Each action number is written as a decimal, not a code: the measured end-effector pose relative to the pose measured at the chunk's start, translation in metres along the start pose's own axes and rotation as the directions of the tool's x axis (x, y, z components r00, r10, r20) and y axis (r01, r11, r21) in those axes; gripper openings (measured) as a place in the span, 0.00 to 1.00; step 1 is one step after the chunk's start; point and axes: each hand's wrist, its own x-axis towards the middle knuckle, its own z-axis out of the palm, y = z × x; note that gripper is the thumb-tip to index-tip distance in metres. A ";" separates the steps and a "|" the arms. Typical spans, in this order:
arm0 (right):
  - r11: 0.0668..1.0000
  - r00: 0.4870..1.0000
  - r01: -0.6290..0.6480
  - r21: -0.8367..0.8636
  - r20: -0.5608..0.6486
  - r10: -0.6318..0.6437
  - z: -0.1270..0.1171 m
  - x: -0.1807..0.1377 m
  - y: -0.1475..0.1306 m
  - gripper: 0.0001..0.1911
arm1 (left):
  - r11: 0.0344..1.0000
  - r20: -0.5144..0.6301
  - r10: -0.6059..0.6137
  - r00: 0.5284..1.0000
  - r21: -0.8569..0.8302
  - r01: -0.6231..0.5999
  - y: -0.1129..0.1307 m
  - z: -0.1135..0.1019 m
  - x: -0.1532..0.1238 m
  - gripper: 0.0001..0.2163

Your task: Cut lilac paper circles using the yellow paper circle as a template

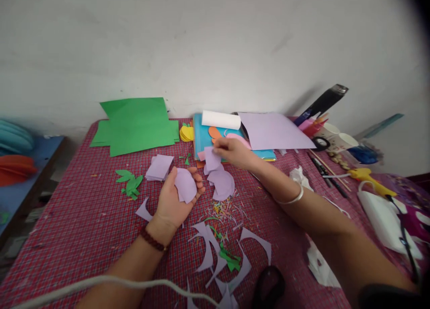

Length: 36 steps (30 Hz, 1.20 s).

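My left hand (170,203) is palm up, its thumb and fingers closed around a rounded lilac paper cutout (185,186). Farther right, my right hand (235,151) pinches a small lilac paper piece (211,158) between thumb and fingertips. Beneath that piece, more lilac cutouts (224,184) with curved edges lie overlapping on the cloth. A pile of lilac paper squares (159,168) sits just beyond my left thumb. Curved lilac offcuts (206,251) are scattered nearer to me, and a dark loop, perhaps a scissors handle (268,289), shows at the bottom.
Green sheets (137,127) and green leaf cutouts (131,183) lie on the left of the checked cloth. At the back are yellow cutouts (187,133), a white roll (221,120) and a lilac sheet (275,132). Paper cups (342,141) and a yellow glue gun (371,180) are right. A white cord (110,280) crosses the foreground.
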 end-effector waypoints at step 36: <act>0.880 0.950 -0.143 0.453 0.311 -0.007 -0.016 -0.030 -0.023 0.11 | 0.995 0.077 -0.080 0.994 -0.045 0.084 0.002 0.006 -0.002 0.27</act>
